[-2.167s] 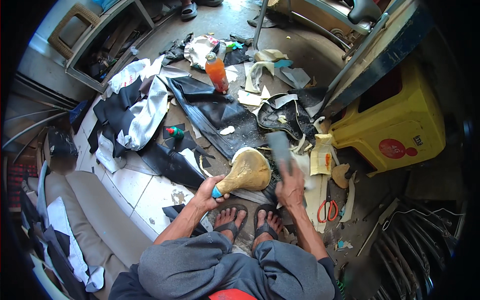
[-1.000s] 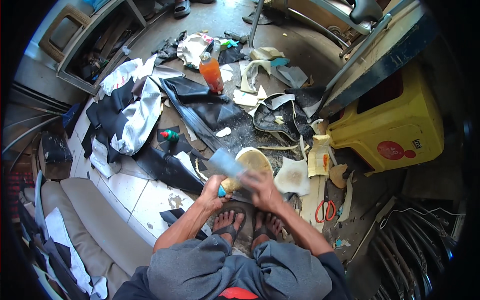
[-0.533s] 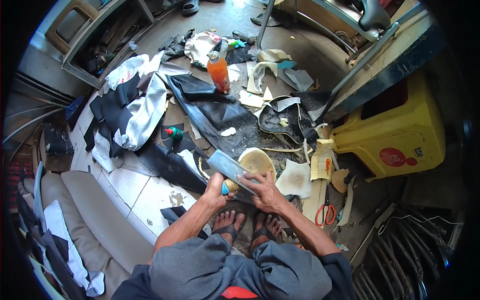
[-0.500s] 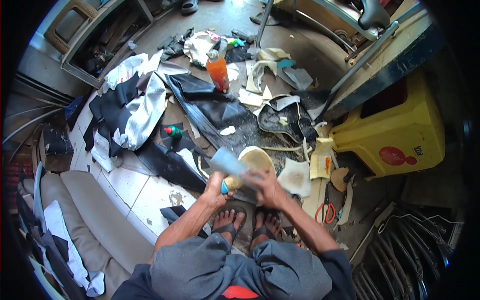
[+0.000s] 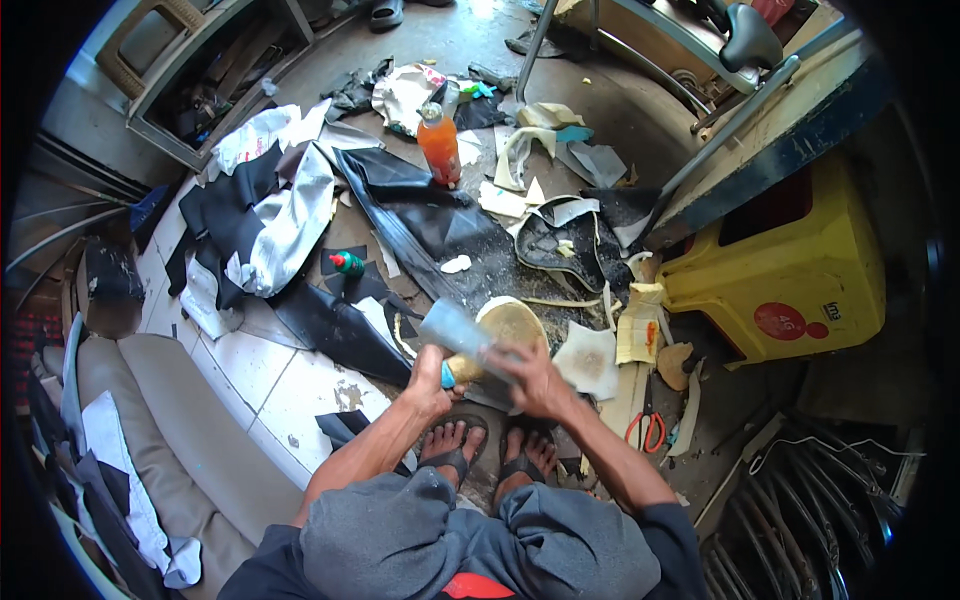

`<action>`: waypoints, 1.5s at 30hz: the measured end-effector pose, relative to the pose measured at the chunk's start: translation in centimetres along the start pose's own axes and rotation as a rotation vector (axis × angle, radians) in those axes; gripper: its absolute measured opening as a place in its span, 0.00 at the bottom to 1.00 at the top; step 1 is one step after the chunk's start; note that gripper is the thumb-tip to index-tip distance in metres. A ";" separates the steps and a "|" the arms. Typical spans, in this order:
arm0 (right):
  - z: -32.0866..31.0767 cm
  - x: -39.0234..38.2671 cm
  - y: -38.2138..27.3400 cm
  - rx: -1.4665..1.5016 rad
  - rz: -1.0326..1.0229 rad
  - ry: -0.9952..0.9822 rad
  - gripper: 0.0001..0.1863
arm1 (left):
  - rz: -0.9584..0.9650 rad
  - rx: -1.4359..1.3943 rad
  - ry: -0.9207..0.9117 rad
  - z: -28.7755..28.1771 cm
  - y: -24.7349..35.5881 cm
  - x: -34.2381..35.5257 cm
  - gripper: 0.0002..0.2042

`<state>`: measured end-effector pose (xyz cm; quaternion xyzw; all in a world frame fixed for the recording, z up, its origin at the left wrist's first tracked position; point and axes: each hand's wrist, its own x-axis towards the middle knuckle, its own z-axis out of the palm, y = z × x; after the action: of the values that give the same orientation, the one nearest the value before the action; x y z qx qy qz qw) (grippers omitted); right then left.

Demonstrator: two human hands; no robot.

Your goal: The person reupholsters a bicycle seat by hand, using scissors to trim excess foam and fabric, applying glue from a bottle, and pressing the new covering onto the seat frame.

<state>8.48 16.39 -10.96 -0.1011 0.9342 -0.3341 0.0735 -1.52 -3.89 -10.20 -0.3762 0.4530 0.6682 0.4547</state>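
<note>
My left hand (image 5: 431,386) is closed around the near left end of a tan foam piece (image 5: 514,328), which has a pale rim and a blue patch by my fingers. My right hand (image 5: 532,378) grips a grey-blue flat strip (image 5: 448,324) lying across the foam. Motion smears the strip and the right fingers, so its exact kind is unclear. Both hands are above my sandalled feet.
Black sheet material (image 5: 400,190) and foam scraps litter the floor ahead. An orange drink bottle (image 5: 439,148) and a small green bottle (image 5: 347,263) stand among them. Red-handled scissors (image 5: 648,430) lie right, near a yellow plastic stool (image 5: 790,270). A long grey cushion (image 5: 205,430) sits left.
My right hand has shifted very slightly on the foam with the grey-blue strip, still blurred. My left hand keeps its hold. The whole view has tilted a little.
</note>
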 end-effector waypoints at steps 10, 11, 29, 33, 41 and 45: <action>-0.6 0.8 2.1 -0.074 0.161 0.113 0.43 | 0.052 0.021 0.042 0.2 -0.5 -0.1 0.13; -0.1 0.3 1.6 -0.073 0.156 0.112 0.43 | 0.056 0.018 0.045 0.4 -0.7 -0.1 0.13; 0.1 0.1 -1.7 0.129 -0.016 0.029 0.43 | 0.054 0.009 -0.013 -0.5 -0.3 0.0 0.14; -0.5 0.2 3.2 -0.099 0.263 0.079 0.45 | 0.023 0.010 0.000 -0.5 -0.9 1.3 0.14; -0.7 0.3 2.6 -0.184 0.178 0.099 0.41 | -0.012 -0.021 0.001 -0.7 -0.8 1.5 0.13; -0.5 -0.2 0.1 0.014 0.001 0.055 0.40 | 0.049 0.006 -0.013 0.9 0.7 -0.9 0.13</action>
<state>8.56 16.81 -10.68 -0.0910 0.9336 -0.3433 0.0487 -1.96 -3.38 -8.88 -0.3593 0.4613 0.6801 0.4423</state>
